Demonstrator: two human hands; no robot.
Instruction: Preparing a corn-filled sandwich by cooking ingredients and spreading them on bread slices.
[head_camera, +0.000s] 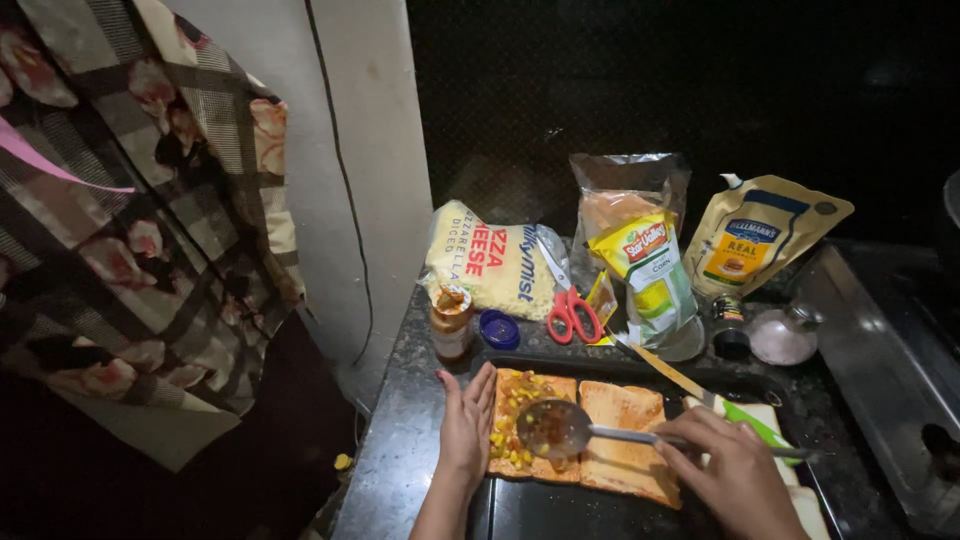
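A dark baking tray (560, 510) on the counter holds toast slices. The left slice (513, 455) is topped with corn and sauce, and the slice (625, 440) beside it is plain. My left hand (466, 428) lies flat against the left edge of the topped slice, fingers extended. My right hand (735, 478) grips the handle of a metal spoon (553, 427). The spoon's bowl, smeared with red sauce, sits over the topped slice. A green-handled knife (705, 398) rests on the tray, just beyond my right hand.
Behind the tray stand a bag of shredded cheese (490, 262), red scissors (570, 310), a corn packet (645, 275), a mayonnaise pouch (755, 238), an open sauce jar (451, 322) and its blue lid (498, 329). A small bowl (782, 338) sits right. Patterned cloth (140, 220) hangs left.
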